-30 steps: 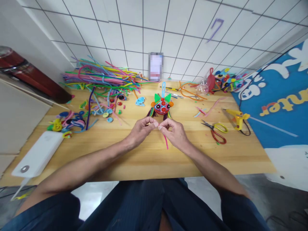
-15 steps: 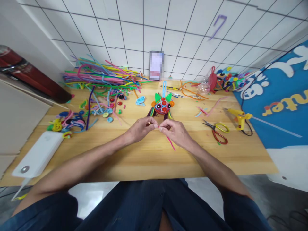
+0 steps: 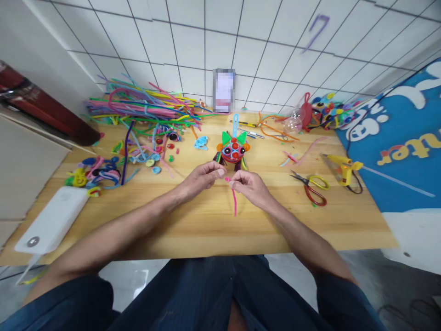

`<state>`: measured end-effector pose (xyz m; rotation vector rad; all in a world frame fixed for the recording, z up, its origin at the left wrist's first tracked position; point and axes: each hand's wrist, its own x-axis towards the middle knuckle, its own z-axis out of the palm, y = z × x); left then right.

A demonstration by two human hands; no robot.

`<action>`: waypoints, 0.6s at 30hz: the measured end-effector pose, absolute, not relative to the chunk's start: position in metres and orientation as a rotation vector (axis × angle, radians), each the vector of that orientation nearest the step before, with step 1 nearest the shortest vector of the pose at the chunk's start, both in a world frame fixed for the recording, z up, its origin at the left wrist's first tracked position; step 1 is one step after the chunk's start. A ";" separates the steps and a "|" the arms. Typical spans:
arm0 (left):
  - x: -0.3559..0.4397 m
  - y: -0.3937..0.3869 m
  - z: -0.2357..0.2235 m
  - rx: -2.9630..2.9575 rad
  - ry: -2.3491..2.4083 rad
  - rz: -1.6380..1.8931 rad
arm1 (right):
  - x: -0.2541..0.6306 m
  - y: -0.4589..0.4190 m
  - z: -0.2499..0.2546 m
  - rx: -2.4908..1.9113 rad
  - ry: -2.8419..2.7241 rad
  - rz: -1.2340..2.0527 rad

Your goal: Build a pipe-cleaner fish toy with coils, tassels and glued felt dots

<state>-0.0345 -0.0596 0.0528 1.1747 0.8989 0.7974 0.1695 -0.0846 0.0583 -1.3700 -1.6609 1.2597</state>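
Observation:
A bright pink pipe cleaner (image 3: 234,204), its upper end curled into a small coil, hangs from my right hand (image 3: 251,185). The thumb and index finger of that hand pinch it just beside the coil. My left hand (image 3: 206,177) is just left of the coil, thumb and forefinger slightly parted, with nothing visible between them. Just beyond both hands sits a colourful animal-head ornament (image 3: 232,151) with green ears, orange side balls, black eyes and a light blue loop on top. Dark tassels hang at its sides, partly behind my fingers.
Scissors (image 3: 306,181) and a yellow glue gun (image 3: 344,168) lie to the right. Bundled pipe cleaners (image 3: 138,108) and small coiled pieces (image 3: 98,172) fill the left. A phone (image 3: 223,90) leans against the tiled wall. A white power bank (image 3: 51,220) rests at the left edge.
My left fingertips have come away from the pink pipe cleaner, exposing its coil. Its free tail has swung left and now hangs nearly straight toward me.

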 end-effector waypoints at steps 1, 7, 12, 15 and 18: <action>-0.039 -0.056 0.055 1.264 0.888 0.746 | 0.170 -0.084 0.059 -1.377 -1.686 1.258; -0.046 -0.053 0.060 1.460 0.869 0.608 | 0.168 -0.087 0.061 -1.379 -1.758 1.210; -0.029 -0.073 0.048 1.160 0.928 0.808 | 0.162 -0.088 0.056 -1.338 -1.604 1.242; -0.014 -0.083 0.040 0.847 0.923 0.919 | 0.159 -0.085 0.051 -1.311 -1.519 1.232; -0.012 -0.081 0.038 0.783 0.900 0.912 | 0.162 -0.083 0.049 -1.335 -1.524 1.262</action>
